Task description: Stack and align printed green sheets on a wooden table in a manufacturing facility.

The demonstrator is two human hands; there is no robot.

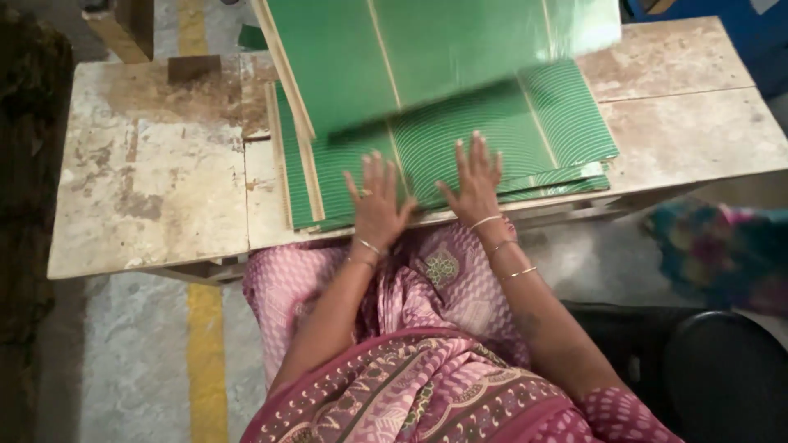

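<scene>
Both your hands lie flat and spread, gripping nothing: left hand (376,205) and right hand (476,184) press the near edge of the green sheets (460,135), stacked toward twelve o'clock on the bench (148,172), long axis nine-to-three.

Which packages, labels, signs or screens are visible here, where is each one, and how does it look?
No labels, signs or screens show.
Stack of green sheets: flat on the worn table, rectangular, green with fine curved pale lines, possibly unfolded packaging; left hand and right hand lie flat on its near edge.
Plain green sheet: above the stack at the far edge, tilted and blurred, glossy green with thin pale stripes.
</scene>
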